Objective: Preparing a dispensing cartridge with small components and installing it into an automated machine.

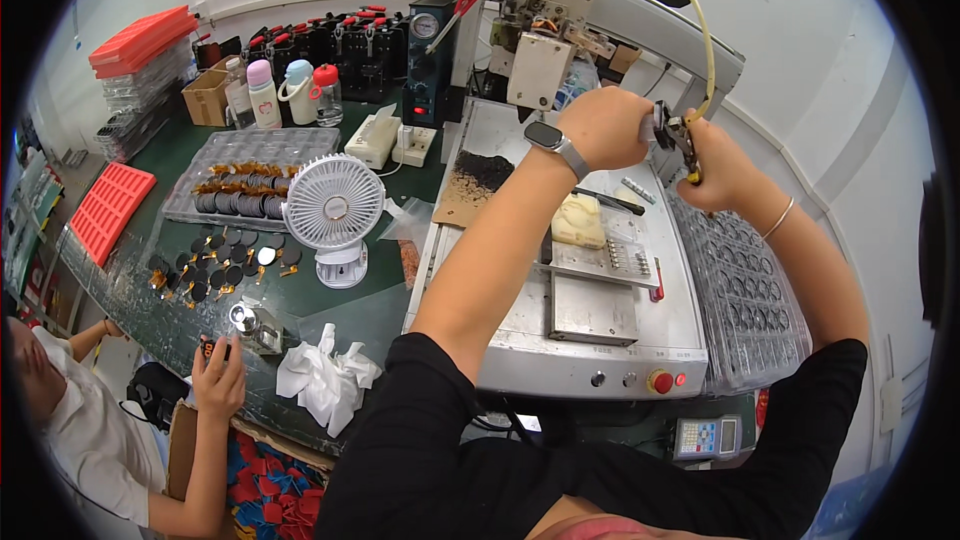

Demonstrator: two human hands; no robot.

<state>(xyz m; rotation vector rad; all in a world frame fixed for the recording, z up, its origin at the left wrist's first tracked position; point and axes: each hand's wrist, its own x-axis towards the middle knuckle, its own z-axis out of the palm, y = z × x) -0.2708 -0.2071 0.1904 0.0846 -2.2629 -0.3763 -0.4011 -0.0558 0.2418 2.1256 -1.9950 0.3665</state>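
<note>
Both my arms reach forward over the white bench machine [480, 270]. My right hand [718, 168] is closed around a dark metal tool [680, 145] with yellow on it, which looks like pliers. My left hand [605, 130], with a watch on its wrist, is closed beside the tool's other end. A small pale piece [648, 128] shows at its fingers; its kind is unclear. Close to my right hand, a yellow hose [710, 50] comes down from above. Below the hands, a metal fixture [595, 305] with a cream-coloured block [578, 222] sits on the machine bed.
A white fan [335, 205], crumpled tissue [328, 375] and dark round parts [215, 265] lie on the green table [130, 280] at left. Clear trays [745, 290] stand at right. Another person's hand [218, 380] holds a small dark object beside a metal-topped bottle [255, 325].
</note>
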